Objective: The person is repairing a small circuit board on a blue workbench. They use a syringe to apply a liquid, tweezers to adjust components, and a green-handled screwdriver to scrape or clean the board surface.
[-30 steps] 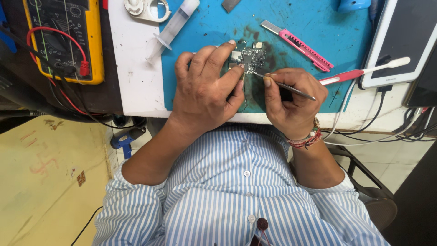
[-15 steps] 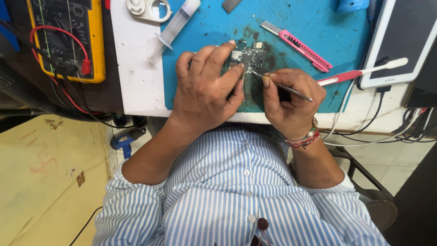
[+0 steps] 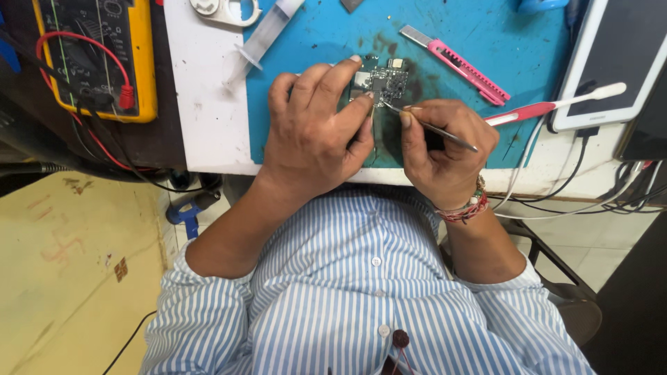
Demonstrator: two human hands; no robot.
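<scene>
The left hand (image 3: 316, 135) lies palm-down over the lower part of a small circuit board (image 3: 382, 82) and presses it flat against the blue work mat (image 3: 326, 42); its fingers are curled and closed onto the board's left edge, the index fingertip reaching the board's upper corner. The right hand (image 3: 445, 149) is closed in a pen grip around a thin metal probe tool (image 3: 431, 127), whose tip touches the board just below its densely populated upper section. The step in hand appears to be fine point work on one component or pad of the board. The next move calls for a steady holding hand, light pressure at the tip, and small wrist motion only, since neighbouring parts sit close to the contact point. Around the work lie a pink utility knife (image 3: 455, 64), a red-handled white-tipped tool (image 3: 556, 106), a clear syringe (image 3: 267, 35), a yellow multimeter (image 3: 97, 55) with red lead, and a white tablet (image 3: 618, 55) at the mat's right edge. Compared with the frame one second earlier, both hands hold nearly the same posture; the probe tip has shifted only slightly along the board, and the surrounding items have not moved
</scene>
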